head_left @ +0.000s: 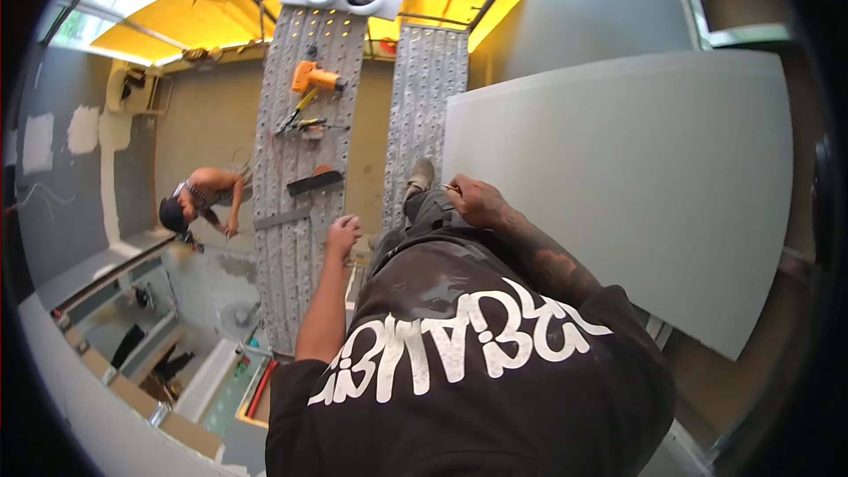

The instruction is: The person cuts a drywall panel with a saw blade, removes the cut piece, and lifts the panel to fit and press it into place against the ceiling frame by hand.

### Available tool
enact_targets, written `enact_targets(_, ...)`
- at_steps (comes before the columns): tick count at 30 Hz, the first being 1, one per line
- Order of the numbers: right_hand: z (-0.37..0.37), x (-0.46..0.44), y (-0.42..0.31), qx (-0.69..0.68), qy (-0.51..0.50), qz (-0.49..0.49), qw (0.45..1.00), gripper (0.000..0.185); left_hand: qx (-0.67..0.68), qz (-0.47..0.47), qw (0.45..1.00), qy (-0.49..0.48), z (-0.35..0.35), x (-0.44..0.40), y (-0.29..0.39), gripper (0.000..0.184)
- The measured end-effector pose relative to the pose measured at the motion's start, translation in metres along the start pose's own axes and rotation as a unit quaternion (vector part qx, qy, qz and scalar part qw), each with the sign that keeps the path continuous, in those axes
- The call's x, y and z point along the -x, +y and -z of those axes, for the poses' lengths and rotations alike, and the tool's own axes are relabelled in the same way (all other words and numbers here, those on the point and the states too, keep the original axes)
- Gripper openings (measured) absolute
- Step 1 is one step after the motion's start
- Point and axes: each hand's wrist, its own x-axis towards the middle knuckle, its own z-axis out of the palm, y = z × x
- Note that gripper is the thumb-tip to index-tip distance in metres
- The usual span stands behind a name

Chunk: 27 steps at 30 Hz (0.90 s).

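By the board (618,185), a thin stick (450,187) sits pinched in the right hand (477,203); left hand (343,236) half-curled, can't tell if it holds anything. Step looks like close handwork; next move likely calls for steady footing on the narrow plank (428,79). Farther out: drill (311,77) and trowel (315,183) on the wide plank (300,40), hampering steps; co-worker (208,197) below.

The left plank (276,150) is grey, dotted in rows. On it, the drill (311,77) is orange and black. Beyond its far end, the sheeting (194,18) is yellow. Right of the left plank, the board (618,185) is pale grey and the shirt (477,406) black with white lettering. Left of it, the wall (62,172) is dark grey with white patches.
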Motion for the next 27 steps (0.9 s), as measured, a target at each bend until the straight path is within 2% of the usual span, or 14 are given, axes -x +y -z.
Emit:
enact_targets(2, -0.007, -0.013, 0.002, -0.040, -0.021, 0.015, 0.999, 0.031, 0.043, -0.004, 0.998, -0.049, -0.027, 0.036, 0.051, 0.035)
enact_targets(6, -0.009, -0.030, -0.026, -0.104, -0.061, 0.096, 0.988, 0.026, 0.056, -0.113, 0.977, -0.171, -0.071, 0.070, 0.110, 0.029)
enact_targets(8, -0.011, -0.037, -0.047, -0.119, -0.086, 0.108, 0.983, 0.024, 0.153, -0.121, 0.962, -0.190, -0.083, 0.090, 0.133, 0.027)
enact_targets(9, -0.012, -0.038, -0.058, -0.126, -0.096, 0.112, 0.981, 0.023, 0.175, -0.126, 0.961, -0.171, -0.083, 0.093, 0.130, 0.027)
enact_targets(10, -0.015, -0.040, -0.072, -0.099, -0.058, 0.135, 0.984, 0.020, 0.195, -0.135, 0.959, -0.155, -0.081, 0.093, 0.128, 0.028)
enact_targets(14, -0.031, -0.050, -0.090, 0.050, -0.116, 0.237, 0.963, 0.021, 0.283, -0.143, 0.946, -0.074, -0.059, 0.109, 0.107, 0.029)
enact_targets(17, -0.048, -0.047, -0.099, 0.098, -0.110, 0.261, 0.954, 0.022, 0.260, -0.148, 0.953, -0.044, -0.038, 0.118, 0.077, 0.031)
enact_targets(20, -0.050, -0.050, -0.114, 0.078, -0.112, 0.176, 0.975, 0.024, 0.276, -0.114, 0.954, 0.027, -0.022, 0.123, 0.032, 0.024)
enact_targets(23, -0.047, -0.073, -0.125, 0.064, -0.060, 0.247, 0.965, 0.026, 0.322, -0.053, 0.944, 0.057, -0.010, 0.122, -0.011, 0.023)
enact_targets(24, -0.048, -0.085, -0.128, 0.083, -0.056, 0.238, 0.966, 0.028, 0.324, -0.032, 0.941, 0.089, -0.009, 0.121, -0.022, 0.020)
enact_targets(27, -0.068, -0.152, -0.119, 0.138, -0.119, 0.222, 0.958, 0.030, 0.281, -0.013, 0.949, 0.144, -0.001, 0.092, -0.061, 0.020)
